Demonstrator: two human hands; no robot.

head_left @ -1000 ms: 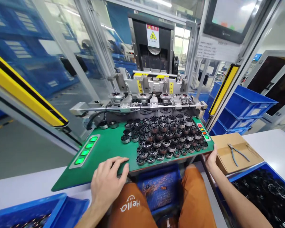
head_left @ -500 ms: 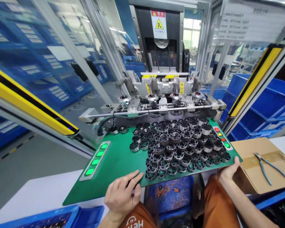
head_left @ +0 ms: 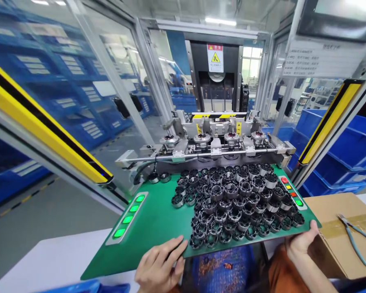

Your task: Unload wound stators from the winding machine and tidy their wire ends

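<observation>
Many dark ring-shaped metal cores with black insulators, which look like motor stators (head_left: 221, 215), are stacked in rows on a green worktop (head_left: 158, 226). At the front edge, my left hand (head_left: 161, 262) rests on the green surface with fingers stretched out, fingertips beside the nearest stators and nothing held. My right hand (head_left: 301, 242) clasps the worktop's front right edge. Its thumb shows on top, while its other fingers are hidden below the edge. Behind the stacks, a machine fixture (head_left: 215, 150) carries several round holders in a row, each with a part seated on it.
Green-lit buttons (head_left: 127, 219) line the left; a panel with a red button (head_left: 284, 180) is at right. Pliers (head_left: 352, 240) lie on a cardboard box (head_left: 332, 205). Yellow posts (head_left: 55, 130) flank the machine. Blue bins (head_left: 338, 134) stand right; a blue basket (head_left: 224, 268) is below.
The camera view has tilted up and shifted slightly, so the scene sits lower in the picture. Both hands keep their places on the worktop, and the stators have not moved.
</observation>
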